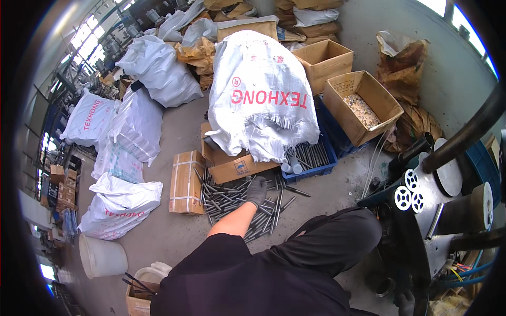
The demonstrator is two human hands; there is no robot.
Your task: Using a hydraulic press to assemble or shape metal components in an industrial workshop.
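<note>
My left hand (256,191), in a grey glove, reaches down into a loose pile of dark metal rods (226,200) on the floor. Its fingers curl down among the rods, their tips hidden, and appear closed on some of them. Right behind the hand stands an opened cardboard box (240,167), its front flap hanging over the pile. A large white woven sack (258,89) covers most of that box and part of a blue crate (316,167) holding more rods. At the lower right, a dim dark-gloved shape beside the machine seems to be my right hand (405,303); its fingers cannot be made out.
A strapped carton (186,183) stands left of the pile. White sacks (139,124) and a white bucket (103,256) line the left. Open cardboard boxes (362,108) stand at the back right. A machine with a metal table (429,245) and a thick dark bar (466,126) occupies the right.
</note>
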